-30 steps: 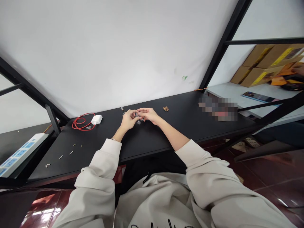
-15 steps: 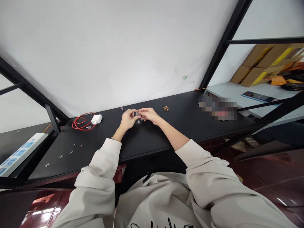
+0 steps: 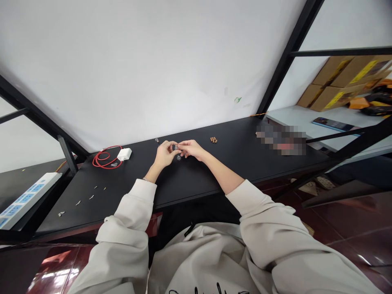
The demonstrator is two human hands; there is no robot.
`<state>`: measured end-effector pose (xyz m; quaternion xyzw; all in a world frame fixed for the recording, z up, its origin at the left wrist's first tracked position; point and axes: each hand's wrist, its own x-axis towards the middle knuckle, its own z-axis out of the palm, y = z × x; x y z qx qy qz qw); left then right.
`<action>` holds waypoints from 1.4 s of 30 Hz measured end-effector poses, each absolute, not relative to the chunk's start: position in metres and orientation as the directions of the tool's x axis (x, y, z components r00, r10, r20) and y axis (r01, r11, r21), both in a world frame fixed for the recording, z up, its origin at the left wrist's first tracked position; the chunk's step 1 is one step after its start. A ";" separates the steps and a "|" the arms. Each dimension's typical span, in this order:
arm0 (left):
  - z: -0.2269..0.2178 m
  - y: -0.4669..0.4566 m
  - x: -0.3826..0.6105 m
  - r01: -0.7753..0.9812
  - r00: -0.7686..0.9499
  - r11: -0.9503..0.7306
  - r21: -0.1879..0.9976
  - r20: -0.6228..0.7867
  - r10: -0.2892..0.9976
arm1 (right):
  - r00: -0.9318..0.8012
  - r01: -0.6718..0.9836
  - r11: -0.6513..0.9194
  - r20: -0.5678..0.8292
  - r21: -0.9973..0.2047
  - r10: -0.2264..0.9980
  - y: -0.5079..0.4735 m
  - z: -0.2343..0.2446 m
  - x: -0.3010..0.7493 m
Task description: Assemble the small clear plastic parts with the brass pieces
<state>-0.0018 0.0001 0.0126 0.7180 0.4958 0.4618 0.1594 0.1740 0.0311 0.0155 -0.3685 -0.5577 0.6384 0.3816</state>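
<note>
left hand [image 3: 165, 154] and right hand [image 3: 191, 149] hold narrow grips, pinching a small clear piece [image 3: 176, 147] over the black desk [image 3: 196, 179].

In front of you rises a plain white wall [image 3: 137, 73], framed by black metal shelving uprights [image 3: 290, 53]. A long matte black desk [image 3: 232, 171] runs across, a pale grey shelf [image 3: 306, 118] sits far right, and glossy dark red floor tiles [image 3: 346, 228] spread near right.

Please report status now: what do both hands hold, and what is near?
Left hand, right hand: both on small clear piece. Another clear piece below, on black tabletop.
</note>
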 end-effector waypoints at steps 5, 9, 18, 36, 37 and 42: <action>0.004 0.007 -0.005 0.498 0.022 -0.455 0.738 0.514 0.857 | -0.431 -0.080 -0.078 -0.036 -0.994 0.901 0.031 0.016 0.174; 0.002 0.007 -0.005 0.447 0.048 -0.447 0.775 0.478 0.877 | -0.449 -0.091 -0.063 -0.016 -0.994 0.893 0.030 0.016 0.175; 0.006 0.004 -0.002 0.417 0.042 -0.416 0.808 0.440 0.897 | -0.408 -0.107 -0.040 0.008 -0.993 0.913 0.031 0.014 0.174; 0.007 0.003 -0.002 0.448 0.040 -0.391 0.804 0.419 0.907 | -0.423 -0.140 -0.023 0.039 -0.990 0.905 0.031 0.015 0.175; 0.007 0.003 -0.002 0.451 0.041 -0.395 0.800 0.424 0.905 | -0.429 -0.140 -0.027 0.036 -0.990 0.903 0.030 0.015 0.175; 0.005 0.004 -0.003 0.452 0.075 -0.433 0.780 0.451 0.890 | -0.488 -0.117 -0.039 0.023 -0.992 0.872 0.029 0.016 0.177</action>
